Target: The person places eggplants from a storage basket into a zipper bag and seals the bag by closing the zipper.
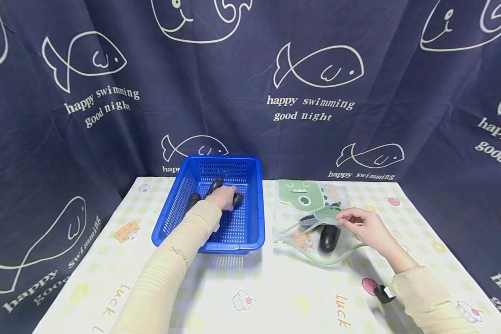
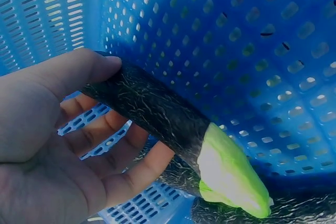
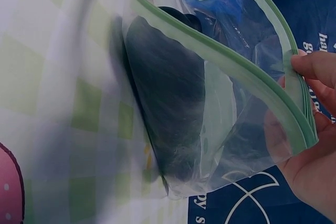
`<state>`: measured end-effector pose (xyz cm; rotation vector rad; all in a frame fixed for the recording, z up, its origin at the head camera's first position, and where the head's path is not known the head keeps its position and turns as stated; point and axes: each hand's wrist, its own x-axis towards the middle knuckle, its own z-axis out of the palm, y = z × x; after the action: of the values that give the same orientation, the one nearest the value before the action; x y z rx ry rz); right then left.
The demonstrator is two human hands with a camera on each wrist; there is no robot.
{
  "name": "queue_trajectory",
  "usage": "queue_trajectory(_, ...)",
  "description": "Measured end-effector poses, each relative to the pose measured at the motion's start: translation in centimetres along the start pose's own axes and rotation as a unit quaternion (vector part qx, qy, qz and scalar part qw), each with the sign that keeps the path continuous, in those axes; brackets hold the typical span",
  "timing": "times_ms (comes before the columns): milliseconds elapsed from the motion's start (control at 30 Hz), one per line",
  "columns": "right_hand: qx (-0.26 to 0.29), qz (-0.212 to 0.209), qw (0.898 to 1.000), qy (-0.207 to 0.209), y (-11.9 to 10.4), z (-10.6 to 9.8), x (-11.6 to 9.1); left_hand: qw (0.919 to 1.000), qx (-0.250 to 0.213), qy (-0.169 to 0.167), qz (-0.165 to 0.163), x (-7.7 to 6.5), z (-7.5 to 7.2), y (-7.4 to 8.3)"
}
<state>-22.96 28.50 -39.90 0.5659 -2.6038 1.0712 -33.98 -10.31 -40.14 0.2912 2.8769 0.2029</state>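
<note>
My left hand (image 1: 222, 198) reaches down into a blue plastic basket (image 1: 229, 247). In the left wrist view its thumb and fingers grip a dark, wrinkled eggplant (image 2: 152, 103) with a pale green cap. More of these eggplants (image 1: 194, 200) lie in the basket around the hand. With thumb and fingertips, my right hand (image 1: 369, 227) pinches the green zip edge of a clear bag (image 3: 220, 51), whose mouth gapes wide. Smooth dark eggplants (image 1: 329, 239) show inside the bag, and a green cartoon face (image 1: 302, 195) is printed on it.
A checked tablecloth (image 1: 217, 301) with printed treats covers the table. Behind it hangs a dark blue curtain (image 1: 234, 93) with fish drawings, close to the basket's far rim. A small black device (image 1: 384, 294) sits at the right wrist.
</note>
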Motion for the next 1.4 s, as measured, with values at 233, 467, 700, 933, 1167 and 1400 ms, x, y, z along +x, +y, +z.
queue_trajectory(233, 0.008, -0.005, 1.000, -0.002, 0.6, -0.1, 0.0, 0.9999, 0.002, 0.015, 0.002, -0.5, -0.4, 0.3)
queue_trajectory(467, 0.006, -0.006, 1.000, 0.000, 0.4, 0.0, 0.0, 0.9998, 0.001, 0.018, -0.003, -1.0, -1.1, 0.6)
queue_trajectory(700, 0.000, -0.003, 1.000, -0.004, 0.5, -0.1, 0.1, 0.9997, 0.008, 0.023, 0.001, -1.2, -1.7, 0.6)
queue_trajectory(933, -0.005, -0.009, 1.000, -0.003, 0.8, -0.1, 0.2, 0.9996, 0.005, 0.027, 0.012, -1.3, -2.1, 0.5)
queue_trajectory(1167, 0.002, -0.004, 1.000, -0.004, 0.3, -0.1, 0.2, 0.9986, -0.009, 0.046, 0.023, -1.9, -3.0, 0.7)
queue_trajectory(1400, -0.010, -0.010, 1.000, 0.001, -1.4, -0.2, 0.1, 0.9968, -0.027, 0.062, 0.042, -3.2, -3.9, 1.2)
